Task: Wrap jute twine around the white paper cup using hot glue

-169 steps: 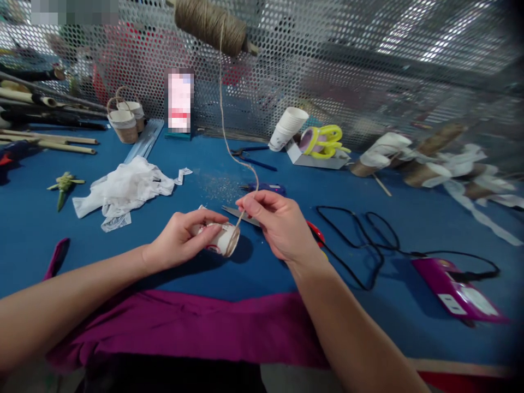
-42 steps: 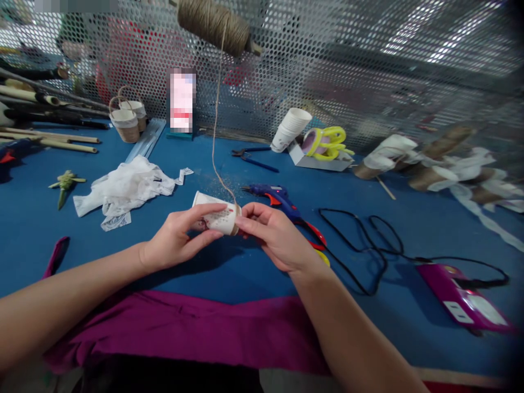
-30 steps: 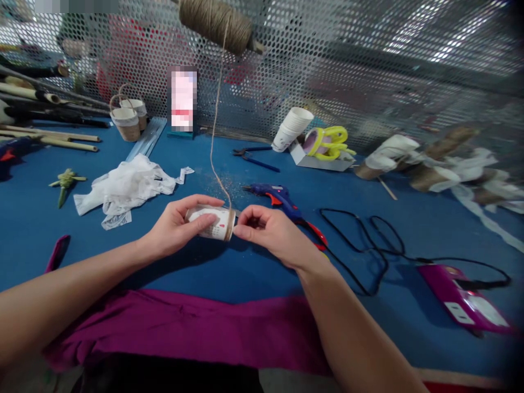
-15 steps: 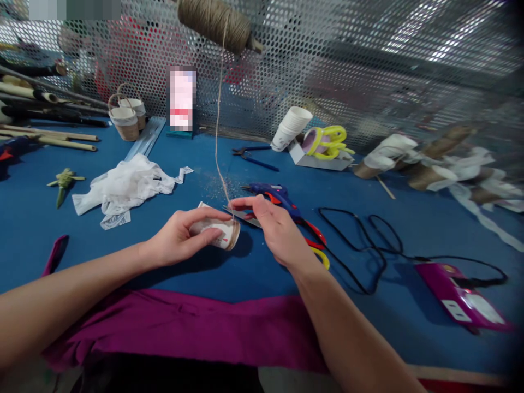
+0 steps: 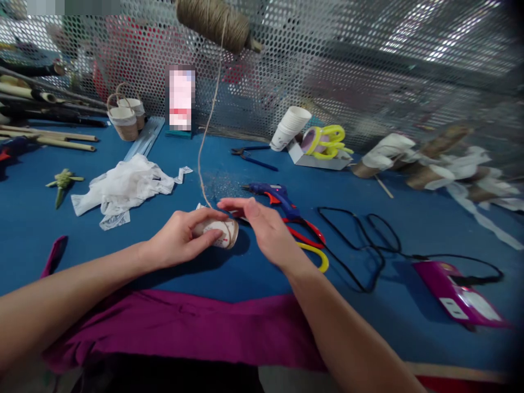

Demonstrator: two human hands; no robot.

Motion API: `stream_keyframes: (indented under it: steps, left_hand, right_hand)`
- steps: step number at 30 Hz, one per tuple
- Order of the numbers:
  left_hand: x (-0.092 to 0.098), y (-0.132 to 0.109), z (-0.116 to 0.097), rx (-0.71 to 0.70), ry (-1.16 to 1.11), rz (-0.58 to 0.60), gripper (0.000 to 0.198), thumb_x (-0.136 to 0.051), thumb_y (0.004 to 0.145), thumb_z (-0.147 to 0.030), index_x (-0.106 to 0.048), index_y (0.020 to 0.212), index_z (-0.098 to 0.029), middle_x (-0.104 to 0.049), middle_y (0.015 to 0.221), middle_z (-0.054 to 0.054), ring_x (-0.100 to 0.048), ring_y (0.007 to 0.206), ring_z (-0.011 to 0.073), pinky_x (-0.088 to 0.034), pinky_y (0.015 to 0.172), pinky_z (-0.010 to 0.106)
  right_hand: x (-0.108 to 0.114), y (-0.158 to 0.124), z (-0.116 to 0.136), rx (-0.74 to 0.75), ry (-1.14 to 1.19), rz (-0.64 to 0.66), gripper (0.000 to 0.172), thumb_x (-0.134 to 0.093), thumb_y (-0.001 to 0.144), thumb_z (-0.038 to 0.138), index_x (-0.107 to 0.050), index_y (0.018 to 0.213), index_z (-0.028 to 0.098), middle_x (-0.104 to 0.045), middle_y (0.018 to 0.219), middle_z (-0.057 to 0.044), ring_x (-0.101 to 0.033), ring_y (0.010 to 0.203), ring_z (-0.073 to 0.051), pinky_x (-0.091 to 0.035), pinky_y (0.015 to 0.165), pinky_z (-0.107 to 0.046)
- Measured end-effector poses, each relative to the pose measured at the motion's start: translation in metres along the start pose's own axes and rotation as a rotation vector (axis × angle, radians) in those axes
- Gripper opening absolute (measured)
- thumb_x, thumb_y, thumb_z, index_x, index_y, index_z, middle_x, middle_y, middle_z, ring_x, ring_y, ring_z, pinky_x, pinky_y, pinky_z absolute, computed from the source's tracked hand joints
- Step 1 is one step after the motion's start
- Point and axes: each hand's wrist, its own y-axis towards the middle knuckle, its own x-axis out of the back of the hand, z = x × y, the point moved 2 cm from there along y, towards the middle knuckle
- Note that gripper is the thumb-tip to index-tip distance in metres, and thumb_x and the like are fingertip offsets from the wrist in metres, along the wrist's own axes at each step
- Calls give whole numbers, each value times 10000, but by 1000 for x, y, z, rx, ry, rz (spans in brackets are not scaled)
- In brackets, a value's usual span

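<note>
Left hand point(image 5: 177, 239) has a cup point(image 5: 213, 225) gripped sideways mid-frame; right hand point(image 5: 269, 234) is loosely uncurled beside it near the twine point(image 5: 199, 162), can't tell if touching that.

My smooth, matt paper cup point(image 5: 216, 225), rough fibrous twine point(image 5: 199, 162), perforated metal screen point(image 5: 347, 49), glossy plastic power strip point(image 5: 455, 290), matt tabletop point(image 5: 254, 275)

I make it one left hand point(image 5: 174, 240) and one right hand point(image 5: 266, 232) — two in all — and one held paper cup point(image 5: 215, 225). One twine spool point(image 5: 213, 24), one pair of scissors point(image 5: 325, 260), one pair of pliers point(image 5: 262, 163), one purple power strip point(image 5: 454, 289), two little handled buckets point(image 5: 124, 125). One glue gun point(image 5: 282, 197), and what looks like a second gun point(image 5: 16, 146). One stack of white cups point(image 5: 290, 128), too nested to number.
</note>
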Motion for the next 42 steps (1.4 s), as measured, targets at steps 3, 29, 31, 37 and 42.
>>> stream_keyframes:
  steps: [3, 29, 31, 37, 42]
  left_hand:
    - [1, 1, -1, -4, 43, -27, 270, -532, 826, -249, -614, 1043, -111, -700, 803, 43, -569, 560, 84, -435, 522, 174]
    - [17, 15, 25, 157, 18, -107, 306, -432, 872, -301, -649, 934, -94, -709, 802, 67, -626, 665, 125, -466, 564, 185]
    - [17, 15, 24, 136, 22, -105, 296, -434, 869, -286, -649, 925, -91, -707, 800, 69, -622, 663, 121, -468, 569, 188]
    - [16, 14, 23, 89, 18, -84, 289, -430, 861, -258, -643, 932, -76, -696, 767, 81, -603, 631, 115, -460, 535, 192]
    - [16, 15, 23, 70, 28, -98, 275, -430, 859, -247, -644, 920, -86, -690, 735, 68, -596, 607, 107, -455, 514, 182]
  right_hand:
    - [35, 10, -14, -52, -381, -335, 375, -437, 873, 404, -604, 1082, 143, -682, 1010, -100, -630, 922, -199, -474, 842, -350]
    - [51, -11, 14, -342, -45, 43, 194, -633, 731, 348, -630, 810, 171, -620, 600, 8, -537, 474, -90, -451, 459, -209]
    - [49, -14, 19, -370, -104, 100, 177, -631, 727, 357, -648, 768, 185, -593, 534, 22, -525, 445, -96, -440, 433, -211]
    - [46, -16, 24, -421, -286, 157, 209, -621, 721, 377, -616, 593, 212, -534, 405, 30, -503, 376, -109, -428, 402, -231]
    - [42, -16, 25, -444, -310, 142, 224, -617, 722, 380, -592, 572, 216, -520, 383, 31, -483, 344, -104, -388, 348, -218]
